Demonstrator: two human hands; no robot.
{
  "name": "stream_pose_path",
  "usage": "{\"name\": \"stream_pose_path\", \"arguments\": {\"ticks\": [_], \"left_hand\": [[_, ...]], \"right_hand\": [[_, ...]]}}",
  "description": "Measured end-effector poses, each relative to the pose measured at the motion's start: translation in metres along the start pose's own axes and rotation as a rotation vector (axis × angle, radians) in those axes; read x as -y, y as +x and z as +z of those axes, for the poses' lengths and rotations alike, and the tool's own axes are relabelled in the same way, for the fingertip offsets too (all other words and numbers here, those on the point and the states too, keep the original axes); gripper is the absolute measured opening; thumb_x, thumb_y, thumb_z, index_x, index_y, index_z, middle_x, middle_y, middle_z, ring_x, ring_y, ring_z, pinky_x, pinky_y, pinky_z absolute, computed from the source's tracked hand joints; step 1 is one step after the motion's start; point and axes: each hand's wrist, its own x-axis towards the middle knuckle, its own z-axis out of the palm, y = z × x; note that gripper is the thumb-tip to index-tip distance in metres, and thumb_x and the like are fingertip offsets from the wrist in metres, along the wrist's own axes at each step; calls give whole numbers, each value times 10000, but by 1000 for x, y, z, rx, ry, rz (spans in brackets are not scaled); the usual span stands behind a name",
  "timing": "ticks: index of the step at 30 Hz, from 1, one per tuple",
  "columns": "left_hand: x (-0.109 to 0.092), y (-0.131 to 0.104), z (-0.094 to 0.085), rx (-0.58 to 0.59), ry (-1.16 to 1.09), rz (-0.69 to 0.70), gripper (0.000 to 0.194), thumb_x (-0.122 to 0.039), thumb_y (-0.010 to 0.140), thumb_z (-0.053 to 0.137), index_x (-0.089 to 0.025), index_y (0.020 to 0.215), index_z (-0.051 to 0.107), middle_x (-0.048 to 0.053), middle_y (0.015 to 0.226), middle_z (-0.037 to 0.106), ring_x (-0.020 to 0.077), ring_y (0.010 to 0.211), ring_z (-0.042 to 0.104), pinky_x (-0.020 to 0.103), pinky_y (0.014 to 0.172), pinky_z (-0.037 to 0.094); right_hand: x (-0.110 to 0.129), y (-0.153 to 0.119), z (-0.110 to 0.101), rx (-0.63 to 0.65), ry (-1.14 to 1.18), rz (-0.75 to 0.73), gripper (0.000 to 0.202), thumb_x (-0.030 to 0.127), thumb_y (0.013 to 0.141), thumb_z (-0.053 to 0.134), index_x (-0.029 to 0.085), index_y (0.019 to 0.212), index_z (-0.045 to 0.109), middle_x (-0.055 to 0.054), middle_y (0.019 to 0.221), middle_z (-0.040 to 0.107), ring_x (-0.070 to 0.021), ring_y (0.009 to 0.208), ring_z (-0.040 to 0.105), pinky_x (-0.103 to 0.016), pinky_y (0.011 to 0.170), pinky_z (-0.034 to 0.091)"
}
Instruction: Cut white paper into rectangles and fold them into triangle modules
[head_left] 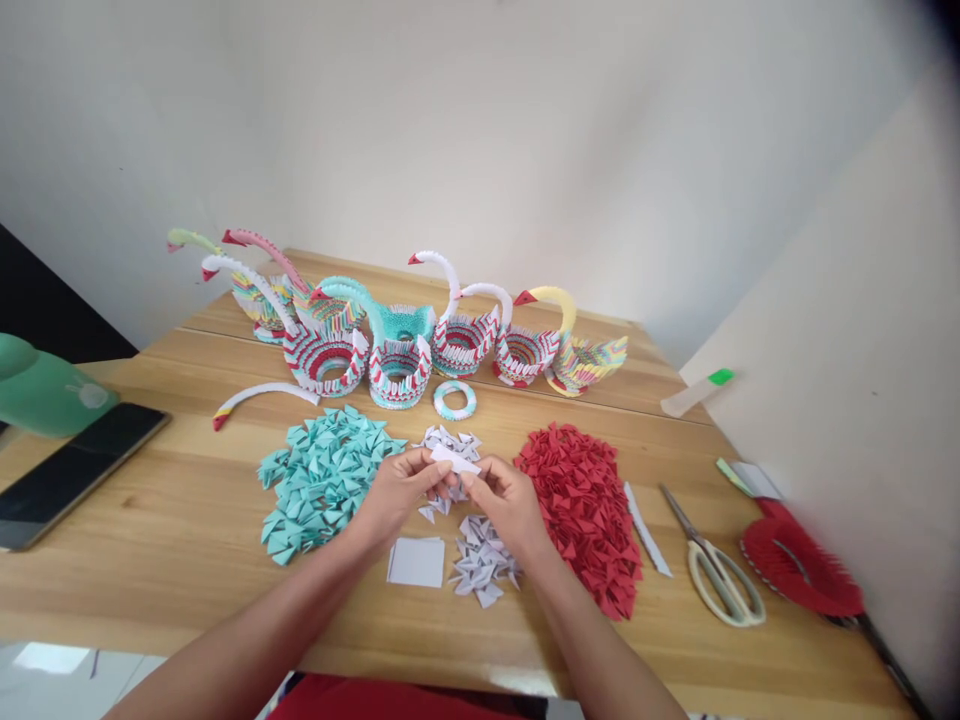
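Between my two hands is a small folded strip of white paper (454,459). My left hand (409,485) pinches its left end, and my right hand (506,492) pinches the right end, thumbs on the near side. Below the hands lie a stack of white paper rectangles (416,562) and a pile of folded white paper pieces (484,562). More white folded pieces (448,438) sit just behind the hands. A heap of teal folded pieces (322,475) spreads to the left, a heap of red ones (581,500) to the right.
Several folded-paper swans (401,375) stand along the back, with a paper ring (454,400) in front. Scissors (724,585) and a red paper piece (799,570) lie at right. A phone (75,470) and green bottle (49,390) are at left.
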Motion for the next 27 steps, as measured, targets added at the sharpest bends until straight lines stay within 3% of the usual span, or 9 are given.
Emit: {"name": "stream_pose_path", "arguments": {"ticks": [4, 8, 27], "left_hand": [[-1, 0, -1, -2, 10, 26, 296, -421, 702, 741, -135, 655, 680, 13, 578, 644, 108, 528, 530, 215, 538, 410], [-3, -1, 1, -9, -5, 23, 308, -436, 681, 755, -144, 635, 669, 6, 576, 640, 112, 531, 531, 219, 543, 420], [2, 0, 3, 9, 14, 7, 270, -403, 695, 743, -144, 655, 677, 3, 569, 628, 105, 524, 507, 219, 541, 398]], "right_hand": [[2, 1, -1, 36, 35, 37, 238, 382, 798, 626, 171, 696, 588, 37, 575, 509, -107, 528, 438, -217, 505, 344], [-1, 1, -1, 19, 16, 36, 308, 411, 820, 612, 169, 631, 584, 17, 559, 554, -115, 520, 471, -222, 504, 361], [-1, 0, 0, -8, -32, 8, 274, 367, 790, 625, 169, 612, 560, 23, 570, 541, -109, 525, 451, -218, 505, 338]]}}
